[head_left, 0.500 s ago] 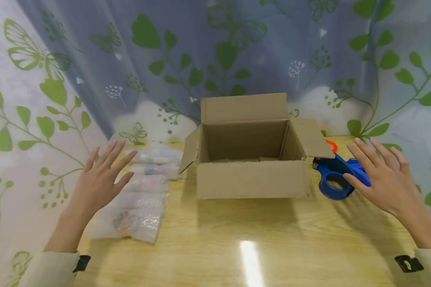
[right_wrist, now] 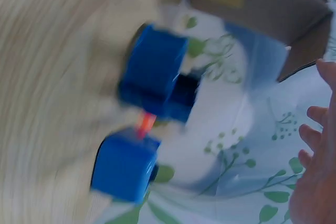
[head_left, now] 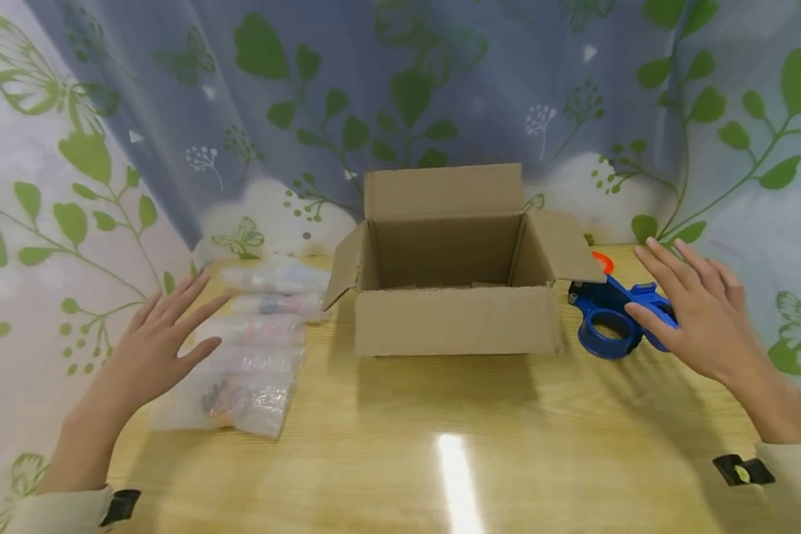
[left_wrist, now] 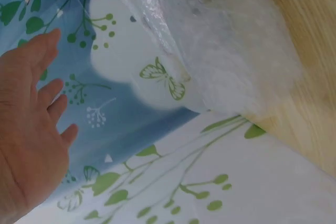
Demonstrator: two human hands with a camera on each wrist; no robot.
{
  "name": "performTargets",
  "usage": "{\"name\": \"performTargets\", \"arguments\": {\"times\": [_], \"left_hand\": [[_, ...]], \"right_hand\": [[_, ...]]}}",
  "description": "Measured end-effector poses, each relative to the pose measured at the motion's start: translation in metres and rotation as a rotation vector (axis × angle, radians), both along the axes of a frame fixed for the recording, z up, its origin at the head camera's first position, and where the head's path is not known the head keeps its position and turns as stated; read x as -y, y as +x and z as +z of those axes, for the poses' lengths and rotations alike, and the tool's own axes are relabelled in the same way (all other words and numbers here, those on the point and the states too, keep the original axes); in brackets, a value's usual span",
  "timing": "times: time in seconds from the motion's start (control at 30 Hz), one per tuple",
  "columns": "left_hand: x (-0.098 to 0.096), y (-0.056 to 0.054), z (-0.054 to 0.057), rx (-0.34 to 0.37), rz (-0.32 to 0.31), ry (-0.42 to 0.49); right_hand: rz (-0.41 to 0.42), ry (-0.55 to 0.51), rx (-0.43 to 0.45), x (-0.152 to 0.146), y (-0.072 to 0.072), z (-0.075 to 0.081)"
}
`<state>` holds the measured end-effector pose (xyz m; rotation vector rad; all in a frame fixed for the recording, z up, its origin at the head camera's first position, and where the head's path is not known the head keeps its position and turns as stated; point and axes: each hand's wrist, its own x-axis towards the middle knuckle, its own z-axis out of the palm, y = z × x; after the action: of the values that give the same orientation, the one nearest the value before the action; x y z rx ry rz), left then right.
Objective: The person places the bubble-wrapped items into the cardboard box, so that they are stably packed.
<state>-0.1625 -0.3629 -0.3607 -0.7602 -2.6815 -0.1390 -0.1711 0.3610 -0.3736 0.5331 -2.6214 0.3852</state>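
Fingers spread, my left hand (head_left: 156, 348) hovers at the left beside a row of several clear bubble-wrap packets (head_left: 260, 363), whose contents show only as blurred coloured shapes. At the other side, my right hand (head_left: 704, 319), fingers extended and holding nothing, overlaps the handle end of a blue tape dispenser (head_left: 607, 334) in the head view. Between the hands stands a cardboard box (head_left: 457, 322) with its top flaps spread out; part of its floor is hidden by the front wall. The right wrist view shows the blue dispenser (right_wrist: 152, 72) apart from the fingers.
An orange ring-shaped piece (head_left: 603, 262) shows behind the dispenser, partly covered by the box's right flap. A patterned curtain (head_left: 294, 148) hangs along the back and sides of the wooden table (head_left: 400, 460). A bright reflection lies on the tabletop near the front.
The head view has shifted slightly. My left hand has drawn left, away from the packets. My right hand stays over the dispenser's handle end; box and packets have not moved.
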Motion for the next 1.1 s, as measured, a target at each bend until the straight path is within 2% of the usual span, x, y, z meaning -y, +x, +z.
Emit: {"name": "performTargets", "arguments": {"times": [0.1, 0.17, 0.27, 0.37, 0.5, 0.6, 0.67, 0.8, 0.87, 0.97, 1.1], "left_hand": [[0.011, 0.01, -0.005, 0.119, -0.013, 0.048], [0.018, 0.015, -0.008, 0.233, -0.018, 0.076], [0.026, 0.024, -0.012, 0.411, 0.004, 0.104], [0.029, 0.03, -0.019, 0.532, 0.023, 0.134], [0.026, 0.031, -0.036, 0.597, 0.006, 0.167], [0.024, 0.033, -0.049, 0.564, -0.028, 0.168], [0.022, 0.033, -0.056, 0.486, -0.061, 0.158], [0.02, 0.032, -0.068, 0.284, -0.122, 0.136], [0.019, 0.031, -0.072, 0.215, -0.141, 0.131], [0.019, 0.032, -0.073, 0.199, -0.132, 0.141], [0.021, 0.035, -0.072, 0.242, -0.086, 0.145]], "right_hand": [[0.094, -0.231, 0.147, 0.012, 0.001, 0.009], [0.18, -0.38, 0.23, 0.021, 0.0, 0.017], [0.262, -0.554, 0.358, 0.039, 0.0, 0.03], [0.292, -0.601, 0.413, 0.059, -0.005, 0.038], [0.274, -0.559, 0.429, 0.083, -0.015, 0.036], [0.25, -0.535, 0.423, 0.095, -0.021, 0.028], [0.237, -0.544, 0.416, 0.1, -0.024, 0.022], [0.209, -0.581, 0.4, 0.104, -0.026, 0.011], [0.2, -0.608, 0.401, 0.105, -0.025, 0.009], [0.198, -0.632, 0.401, 0.107, -0.025, 0.005], [0.209, -0.639, 0.397, 0.109, -0.026, 0.001]]}}
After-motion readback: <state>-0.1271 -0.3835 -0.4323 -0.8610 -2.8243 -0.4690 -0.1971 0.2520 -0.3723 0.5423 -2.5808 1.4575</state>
